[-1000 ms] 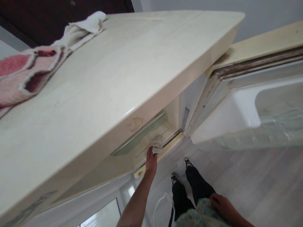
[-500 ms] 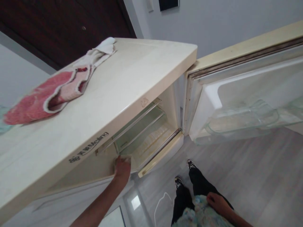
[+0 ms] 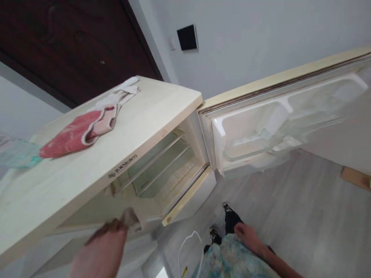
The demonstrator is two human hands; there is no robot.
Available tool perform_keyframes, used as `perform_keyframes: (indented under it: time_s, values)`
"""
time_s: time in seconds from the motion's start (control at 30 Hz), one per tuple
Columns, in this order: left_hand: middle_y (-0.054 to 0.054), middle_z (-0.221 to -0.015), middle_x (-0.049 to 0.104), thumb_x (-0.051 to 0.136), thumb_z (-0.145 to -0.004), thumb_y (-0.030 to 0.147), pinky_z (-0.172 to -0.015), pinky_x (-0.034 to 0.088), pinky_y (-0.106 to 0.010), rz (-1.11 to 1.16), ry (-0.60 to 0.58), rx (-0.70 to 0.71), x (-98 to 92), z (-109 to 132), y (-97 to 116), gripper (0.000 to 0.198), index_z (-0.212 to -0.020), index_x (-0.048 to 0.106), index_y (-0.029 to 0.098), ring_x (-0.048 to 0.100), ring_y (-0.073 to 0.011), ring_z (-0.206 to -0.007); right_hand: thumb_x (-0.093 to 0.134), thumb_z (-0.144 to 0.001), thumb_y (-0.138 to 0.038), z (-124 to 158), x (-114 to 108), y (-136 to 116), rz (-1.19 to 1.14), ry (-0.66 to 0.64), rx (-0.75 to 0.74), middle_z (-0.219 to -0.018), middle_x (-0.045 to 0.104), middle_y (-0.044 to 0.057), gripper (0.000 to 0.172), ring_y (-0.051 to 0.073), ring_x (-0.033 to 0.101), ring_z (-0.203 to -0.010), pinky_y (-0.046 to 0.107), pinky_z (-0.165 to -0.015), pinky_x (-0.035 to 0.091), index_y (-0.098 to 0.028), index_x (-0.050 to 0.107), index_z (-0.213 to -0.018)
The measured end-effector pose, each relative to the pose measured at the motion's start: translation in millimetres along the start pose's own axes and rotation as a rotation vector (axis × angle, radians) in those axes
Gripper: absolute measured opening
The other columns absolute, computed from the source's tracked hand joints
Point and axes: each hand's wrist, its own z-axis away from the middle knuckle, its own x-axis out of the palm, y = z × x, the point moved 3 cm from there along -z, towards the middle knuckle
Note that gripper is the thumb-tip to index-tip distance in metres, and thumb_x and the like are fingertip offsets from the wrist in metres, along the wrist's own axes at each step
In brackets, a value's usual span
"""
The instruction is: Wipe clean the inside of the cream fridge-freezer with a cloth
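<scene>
My left hand point(image 3: 104, 245) is blurred and low in front of the open fridge point(image 3: 176, 197). Its fingers are closed on a small pale cloth point(image 3: 131, 218), held just outside the cabinet's lower front edge. Inside the cream fridge are glass shelves point(image 3: 156, 166) with yellowish stains on the floor below them. My right hand point(image 3: 247, 236) lies flat against the blue-green patterned fabric point(image 3: 228, 258) at my waist, fingers stretched out, holding nothing.
The fridge door point(image 3: 275, 127) stands wide open to the right with clear door racks. A red and white towel point(image 3: 81, 131) lies on the fridge top point(image 3: 150, 112). A white bucket point(image 3: 189, 251) stands by my feet. A dark wooden door point(image 3: 72, 46) is behind.
My left hand has pulled out of the fridge with the cloth, from the lower shelf toward me and to the left. My view has risen and moved back. My right hand stays at my waist.
</scene>
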Motion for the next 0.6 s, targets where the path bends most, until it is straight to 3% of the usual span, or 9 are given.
perform_keyframes:
  time_s: [0.07,0.13,0.2,0.3,0.37,0.43,0.5,0.53,0.6]
  values:
    - [-0.003,-0.135,0.074,0.037,-0.087,0.007,-0.097,0.061,-0.035,0.227,-0.051,0.128,18.2,17.4,36.9,0.063,-0.132,0.073,0.031,0.075,-0.0228,-0.111,0.060,-0.079,-0.071,16.1,-13.8,-35.1,-0.187,0.024,-0.054,-0.094,0.075,0.014,0.053,0.035,0.070,-0.096,0.048,-0.092,0.051,-0.019,0.072,-0.088]
    - [0.000,-0.132,0.075,0.043,-0.092,0.019,-0.109,0.055,-0.030,0.518,-0.055,0.296,33.3,25.1,82.3,0.052,-0.131,0.075,0.031,0.070,-0.0211,-0.125,0.066,-0.080,-0.078,39.0,-28.7,-83.2,-0.416,-0.042,-0.093,-0.114,0.074,0.015,0.068,0.035,0.067,-0.114,0.047,-0.104,0.048,-0.018,0.073,-0.111]
    - [-0.003,-0.129,0.076,0.047,-0.091,0.029,-0.110,0.054,-0.031,0.765,-0.094,0.390,42.3,25.5,129.1,0.047,-0.127,0.077,0.026,0.071,-0.0226,-0.123,0.067,-0.087,-0.075,66.6,-42.2,-137.4,-0.667,-0.159,-0.156,-0.140,0.066,0.013,0.073,0.030,0.058,-0.136,0.044,-0.116,0.041,-0.024,0.063,-0.139]
    - [-0.009,-0.124,0.077,0.050,-0.088,0.036,-0.109,0.056,-0.037,0.990,-0.160,0.391,43.4,20.7,188.0,0.048,-0.123,0.078,0.018,0.073,-0.0263,-0.119,0.086,-0.075,-0.065,106.5,-51.6,-208.1,-0.812,-0.390,-0.335,-0.142,0.065,0.012,0.086,0.030,0.060,-0.131,0.042,-0.112,0.044,-0.025,0.059,-0.147]
    - [-0.012,-0.123,0.078,0.053,-0.088,0.039,-0.108,0.057,-0.040,1.080,-0.206,0.433,36.4,16.9,213.9,0.048,-0.121,0.079,0.016,0.074,-0.0272,-0.116,0.095,-0.069,-0.054,122.7,-54.2,-231.6,-0.833,-0.342,-0.333,-0.124,0.073,0.009,0.077,0.025,0.068,-0.113,0.035,-0.098,0.050,-0.022,0.068,-0.134]
    - [-0.013,-0.119,0.079,0.058,-0.089,0.043,-0.102,0.060,-0.041,1.136,-0.235,0.496,21.1,11.6,227.1,0.047,-0.121,0.077,0.014,0.076,-0.0268,-0.108,0.097,-0.068,-0.045,131.3,-57.4,-238.3,-0.900,-0.234,-0.242,-0.105,0.076,0.005,0.059,0.020,0.070,-0.095,0.028,-0.087,0.051,-0.018,0.074,-0.115]
    - [-0.013,-0.116,0.080,0.061,-0.093,0.044,-0.096,0.063,-0.038,1.151,-0.103,0.574,-11.1,3.9,230.2,0.045,-0.122,0.077,0.014,0.078,-0.0246,-0.102,0.094,-0.071,-0.046,137.1,-67.1,-237.6,-1.022,-0.163,-0.147,-0.095,0.075,0.006,0.049,0.019,0.070,-0.086,0.029,-0.084,0.053,-0.016,0.074,-0.103]
    - [-0.012,-0.115,0.080,0.060,-0.096,0.043,-0.094,0.063,-0.035,1.132,0.042,0.637,-35.4,-0.1,230.4,0.042,-0.122,0.076,0.015,0.078,-0.0228,-0.101,0.092,-0.073,-0.048,139.8,-76.3,-237.1,-1.080,-0.128,-0.110,-0.095,0.076,0.007,0.049,0.020,0.071,-0.085,0.031,-0.085,0.054,-0.015,0.074,-0.103]
    - [-0.010,-0.130,0.075,0.055,-0.102,0.034,-0.110,0.055,-0.034,1.022,0.490,0.797,-98.5,-5.6,233.6,0.033,-0.121,0.076,0.018,0.071,-0.0198,-0.121,0.088,-0.077,-0.054,145.2,-106.9,-240.1,-1.140,0.033,-0.094,-0.100,0.076,0.008,0.053,0.022,0.071,-0.087,0.033,-0.085,0.056,-0.017,0.073,-0.111]
